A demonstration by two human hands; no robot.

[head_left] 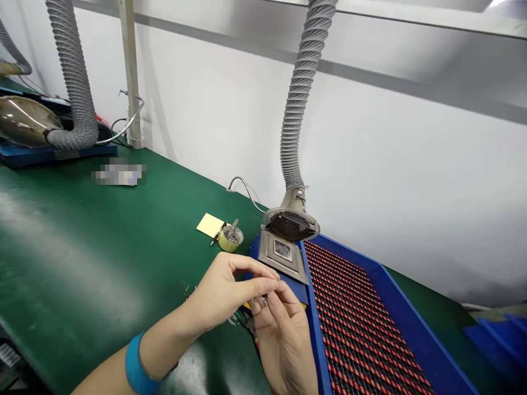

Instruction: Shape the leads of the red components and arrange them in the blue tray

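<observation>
My left hand (228,291), with a blue band on its wrist, is pinched shut on a tiny part I cannot make out. My right hand (282,334) sits just below it, palm up, its fingers curled and touching the same small part (264,299). Both hands hover over the green mat (82,263), in front of a square metal fixture (283,253). A few thin wires lie under the hands.
A long blue tray (395,307) filled with rows of red and black wires lies to the right. A ribbed extraction hose (300,104) ends in a round grille above the fixture. A small pot (231,238), a yellow pad (209,224) and another hose (74,82) stand farther back.
</observation>
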